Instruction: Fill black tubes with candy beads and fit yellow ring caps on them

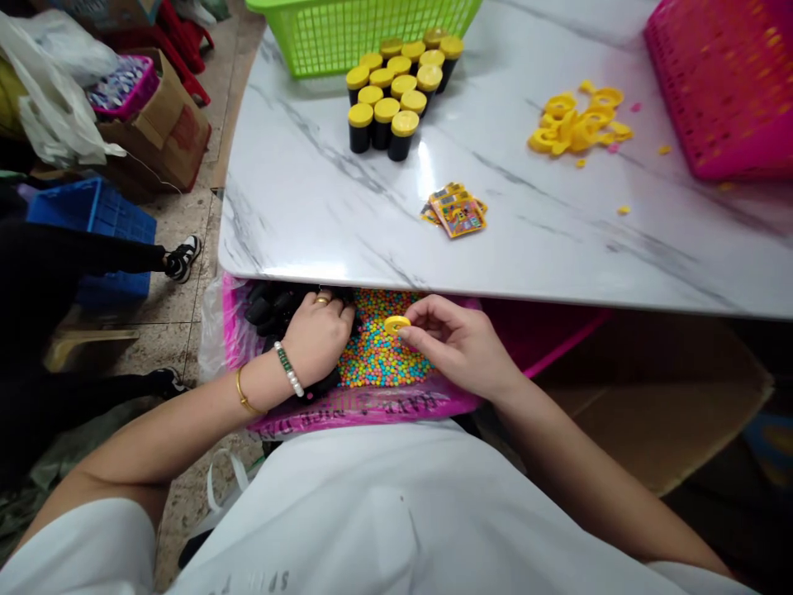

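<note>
My right hand (455, 343) pinches a round yellow lid (396, 325) between thumb and fingertips, above a bed of small multicoloured beads (387, 368). To its left, my left hand (319, 335) reaches down among black tubes (273, 307); its fingers curl inward and the tips are hidden, so what they grip does not show. Beads and tubes lie in a pink basket (230, 326) lined with clear plastic, at the table's edge. On the table stands a cluster of black tubes with yellow lids (387, 111).
Small printed packets (457, 211) lie on the marbled table (322, 215). Loose yellow lids (576, 124) are heaped near a pink basket (731, 91); a green basket (372, 37) stands behind the filled tubes. Left on the floor are a cardboard box (179, 136), a blue crate (124, 219) and another person's legs (105, 252).
</note>
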### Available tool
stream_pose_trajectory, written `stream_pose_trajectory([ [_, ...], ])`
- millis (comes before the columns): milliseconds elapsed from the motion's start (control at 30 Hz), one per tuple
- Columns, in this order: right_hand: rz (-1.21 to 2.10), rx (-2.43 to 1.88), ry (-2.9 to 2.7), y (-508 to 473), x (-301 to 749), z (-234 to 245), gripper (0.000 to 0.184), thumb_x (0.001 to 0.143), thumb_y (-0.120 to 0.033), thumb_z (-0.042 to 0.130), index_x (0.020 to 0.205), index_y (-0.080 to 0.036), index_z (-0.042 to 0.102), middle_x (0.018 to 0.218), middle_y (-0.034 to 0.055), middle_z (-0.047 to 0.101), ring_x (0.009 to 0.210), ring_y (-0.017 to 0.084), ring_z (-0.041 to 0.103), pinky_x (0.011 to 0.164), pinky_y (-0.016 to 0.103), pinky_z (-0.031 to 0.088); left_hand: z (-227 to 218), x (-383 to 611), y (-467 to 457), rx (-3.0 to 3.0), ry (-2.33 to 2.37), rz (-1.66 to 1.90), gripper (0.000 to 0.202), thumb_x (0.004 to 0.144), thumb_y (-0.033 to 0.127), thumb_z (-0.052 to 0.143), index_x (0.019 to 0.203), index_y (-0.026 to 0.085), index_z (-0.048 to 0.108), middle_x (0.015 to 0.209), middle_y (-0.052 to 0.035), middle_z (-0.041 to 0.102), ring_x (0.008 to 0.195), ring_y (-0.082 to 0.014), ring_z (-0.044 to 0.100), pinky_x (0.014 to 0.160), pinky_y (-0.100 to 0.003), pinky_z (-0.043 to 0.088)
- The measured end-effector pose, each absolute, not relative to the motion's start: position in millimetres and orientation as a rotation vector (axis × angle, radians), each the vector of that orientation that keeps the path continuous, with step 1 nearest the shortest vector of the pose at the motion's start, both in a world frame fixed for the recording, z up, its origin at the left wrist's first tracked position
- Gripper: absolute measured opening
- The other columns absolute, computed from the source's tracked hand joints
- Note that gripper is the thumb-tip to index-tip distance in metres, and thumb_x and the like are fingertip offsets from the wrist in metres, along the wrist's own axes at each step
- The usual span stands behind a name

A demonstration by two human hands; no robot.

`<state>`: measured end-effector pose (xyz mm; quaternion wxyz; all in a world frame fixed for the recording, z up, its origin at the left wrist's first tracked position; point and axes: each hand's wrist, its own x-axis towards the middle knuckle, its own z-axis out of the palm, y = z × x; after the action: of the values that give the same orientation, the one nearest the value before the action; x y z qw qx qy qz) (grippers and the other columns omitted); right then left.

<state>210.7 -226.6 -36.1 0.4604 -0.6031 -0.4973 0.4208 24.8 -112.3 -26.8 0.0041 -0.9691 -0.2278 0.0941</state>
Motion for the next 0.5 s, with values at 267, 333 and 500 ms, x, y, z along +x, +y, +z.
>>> stream_pose_trajectory([
  [267, 1.057, -1.468, -1.235, -229, 204, -30, 0.019, 0.087, -0.036, 0.069, 0.085, -0.018, 0.061, 0.072, 0.0007, 0.061, 0.06, 0.01, 0.055, 0.054, 0.02, 0.045, -32, 46, -134, -3.248, -0.481, 0.231, 0.018, 0.092, 0.018, 0.058, 0.083, 0.01, 0.072, 0.088, -0.0149, 0.066, 0.094, -0.029, 0.06, 0.08, -0.04, 0.046],
  [333, 1.06, -1.475, -1.174, -232, 209, -24, 0.022, 0.086, -0.038, 0.071, 0.084, -0.018, 0.062, 0.072, 0.0004, 0.06, 0.06, 0.01, 0.055, 0.053, 0.02, 0.046, -31, 40, -131, -3.393, -0.626, 0.223, 0.015, 0.09, 0.023, 0.065, 0.091, 0.01, 0.071, 0.089, -0.0124, 0.066, 0.089, -0.0254, 0.062, 0.079, -0.037, 0.049],
  [500, 1.117, -1.503, -0.952, -240, 225, -12, 0.03, 0.08, -0.044, 0.078, 0.085, -0.018, 0.063, 0.078, 0.0029, 0.066, 0.066, 0.013, 0.064, 0.059, 0.022, 0.054, -21, 15, -114, -3.757, -1.025, -0.181, 0.029, 0.084, 0.025, 0.072, 0.109, 0.014, 0.066, 0.092, -0.0043, 0.07, 0.077, -0.0155, 0.064, 0.073, -0.028, 0.051],
])
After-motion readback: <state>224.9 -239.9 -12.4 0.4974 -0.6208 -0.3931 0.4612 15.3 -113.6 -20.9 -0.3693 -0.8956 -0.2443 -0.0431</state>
